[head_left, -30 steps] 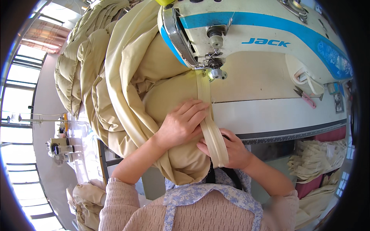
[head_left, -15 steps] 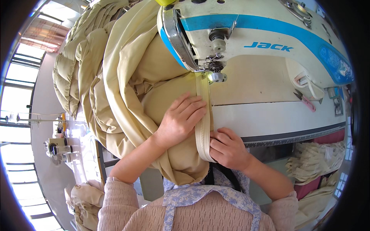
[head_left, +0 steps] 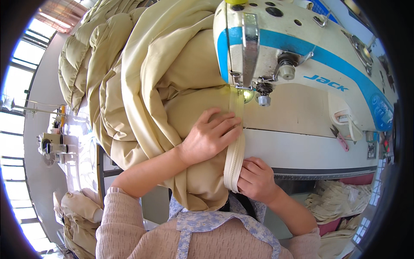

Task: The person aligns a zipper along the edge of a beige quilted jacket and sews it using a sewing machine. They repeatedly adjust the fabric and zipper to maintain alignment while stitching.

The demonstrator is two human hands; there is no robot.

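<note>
A light beige zipper (head_left: pixel 235 157) runs along the right edge of a tan padded garment (head_left: pixel 189 101) and passes up under the sewing machine's needle area (head_left: pixel 242 93), lit by a small lamp. My left hand (head_left: pixel 209 136) lies on the garment, its fingers stretched out and the tips resting on the zipper tape. Lower down, where the zipper curves toward my lap, my right hand (head_left: pixel 257 179) has its fingers curled closed on the tape's right edge. Its fingertips are partly hidden.
The white and blue sewing machine (head_left: pixel 289 43) arches over the table (head_left: pixel 297 146), which has a ruler strip (head_left: pixel 319 173) on its front edge. Pink-handled snips (head_left: pixel 340 138) lie at right. Bulky folds (head_left: pixel 116 86) pile up at left. Pale fabric pieces (head_left: pixel 334 200) sit below the table at right.
My view has turned, so the machine appears farther right and slightly lower. Both hands have kept nearly the same places on the garment and zipper.
</note>
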